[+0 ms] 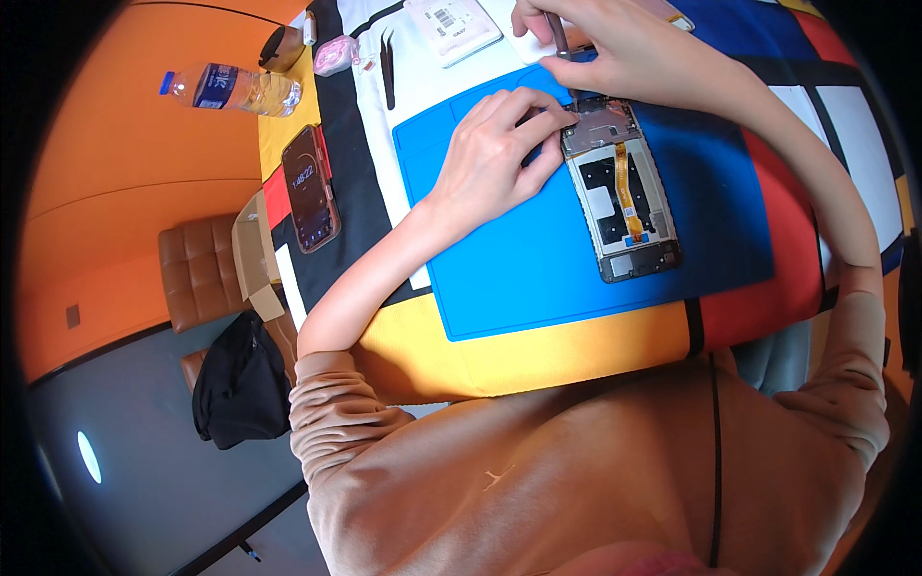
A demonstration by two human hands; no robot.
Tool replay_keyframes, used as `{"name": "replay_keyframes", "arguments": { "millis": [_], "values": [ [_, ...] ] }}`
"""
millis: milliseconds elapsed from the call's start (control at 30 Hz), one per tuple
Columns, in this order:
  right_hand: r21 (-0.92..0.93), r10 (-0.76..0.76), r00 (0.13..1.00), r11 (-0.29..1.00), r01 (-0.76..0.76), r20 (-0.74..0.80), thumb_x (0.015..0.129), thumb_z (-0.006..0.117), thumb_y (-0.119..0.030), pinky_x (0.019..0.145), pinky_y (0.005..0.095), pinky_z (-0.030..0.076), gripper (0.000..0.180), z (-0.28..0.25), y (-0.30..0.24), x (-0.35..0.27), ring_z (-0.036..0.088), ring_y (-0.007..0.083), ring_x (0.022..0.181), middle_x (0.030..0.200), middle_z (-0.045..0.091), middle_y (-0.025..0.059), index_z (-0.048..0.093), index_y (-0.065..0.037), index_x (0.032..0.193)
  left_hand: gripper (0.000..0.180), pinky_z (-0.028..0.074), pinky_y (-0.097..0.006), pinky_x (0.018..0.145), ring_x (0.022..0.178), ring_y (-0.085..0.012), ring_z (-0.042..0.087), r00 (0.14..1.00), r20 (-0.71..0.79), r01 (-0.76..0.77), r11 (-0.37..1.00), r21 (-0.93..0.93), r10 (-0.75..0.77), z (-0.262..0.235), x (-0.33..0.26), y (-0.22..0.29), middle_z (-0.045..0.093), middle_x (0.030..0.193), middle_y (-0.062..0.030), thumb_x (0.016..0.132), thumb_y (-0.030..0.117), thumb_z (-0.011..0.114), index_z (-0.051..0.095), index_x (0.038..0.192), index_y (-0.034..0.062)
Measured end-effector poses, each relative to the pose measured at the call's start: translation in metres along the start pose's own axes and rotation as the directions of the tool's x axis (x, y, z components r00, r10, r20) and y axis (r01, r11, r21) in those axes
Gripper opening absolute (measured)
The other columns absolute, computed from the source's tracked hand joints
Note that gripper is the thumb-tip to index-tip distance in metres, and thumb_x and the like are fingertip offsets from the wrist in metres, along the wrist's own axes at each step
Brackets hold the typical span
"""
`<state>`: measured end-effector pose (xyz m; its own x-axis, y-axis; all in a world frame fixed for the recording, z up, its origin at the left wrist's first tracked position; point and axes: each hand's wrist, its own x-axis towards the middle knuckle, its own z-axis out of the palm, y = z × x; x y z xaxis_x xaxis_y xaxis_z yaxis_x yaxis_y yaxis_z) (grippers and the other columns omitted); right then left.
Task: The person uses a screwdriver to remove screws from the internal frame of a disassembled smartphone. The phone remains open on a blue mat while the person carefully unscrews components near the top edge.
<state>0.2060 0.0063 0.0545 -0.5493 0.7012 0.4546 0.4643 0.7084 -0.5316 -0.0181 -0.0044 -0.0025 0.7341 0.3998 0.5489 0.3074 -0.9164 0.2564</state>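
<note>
An opened phone (pixel 622 187) with its back cover off is laid flat on a blue work mat (pixel 538 259), toward the mat's far right part; an orange flex cable is seen running down its middle. The left hand (pixel 499 154) is rested on the mat just left of the phone, fingers curled, with the fingertips (pixel 562 120) pressed against the phone's top left corner, so the frame is pinned rather than gripped. The right hand (pixel 600 48) is held above the phone's top edge, fingers pinched around a thin dark-handled tool (pixel 558 36), its tip pointed down at the phone's upper end; actual tip contact cannot be told. The mat is spread on a table covered by a cloth (pixel 816 125) of red, yellow, blue, white and black blocks. Black tweezers (pixel 387 65) are laid on a white patch beyond the mat's far left corner, well apart from both hands. A second phone (pixel 311 188) with a lit screen is placed left of the mat, a plastic water bottle (pixel 235 89) further left, and a white flat packet (pixel 453 27) at the far edge.
</note>
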Motion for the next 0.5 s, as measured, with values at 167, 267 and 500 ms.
{"name": "replay_keyframes", "arguments": {
  "millis": [167,267,500],
  "values": [
    [-0.03,0.061,0.998,0.998,-0.062,-0.024,0.085,0.063,-0.008,0.078,0.0385,0.047,0.018,0.003,-0.004,-0.001,0.055,0.0316,0.084,0.089,0.051,0.0168,0.052,0.002,0.096,0.013,0.053,-0.036,0.074,0.083,-0.0222,0.063,1.0,0.0,-0.012,1.0,0.006,0.012,0.0,0.0,0.0,0.066,0.1,-0.007,0.085,0.007,0.072,0.075,0.097,0.0033],
    [-0.081,0.047,0.991,0.995,-0.058,-0.122,0.086,0.062,-0.008,0.079,0.0392,0.049,0.017,0.01,-0.002,0.004,0.057,0.0324,0.084,0.09,0.055,0.0179,0.053,0.001,0.097,0.013,0.053,-0.035,0.074,0.083,-0.0222,0.063,1.0,0.008,-0.009,1.0,0.011,0.008,-0.001,0.0,0.0,0.066,0.1,-0.0071,0.085,0.007,0.072,0.075,0.096,0.0031],
    [0.075,0.239,0.968,0.967,-0.245,0.074,0.085,0.063,-0.008,0.078,0.0392,0.05,0.019,-0.004,-0.006,-0.001,0.061,0.0309,0.089,0.098,0.06,0.0185,0.054,0.002,0.099,0.012,0.053,-0.035,0.073,0.081,-0.0209,0.062,1.0,0.015,-0.026,0.999,0.024,0.026,-0.002,0.0,0.0,0.066,0.099,-0.0069,0.085,0.006,0.072,0.075,0.096,0.0033]
  ]
}}
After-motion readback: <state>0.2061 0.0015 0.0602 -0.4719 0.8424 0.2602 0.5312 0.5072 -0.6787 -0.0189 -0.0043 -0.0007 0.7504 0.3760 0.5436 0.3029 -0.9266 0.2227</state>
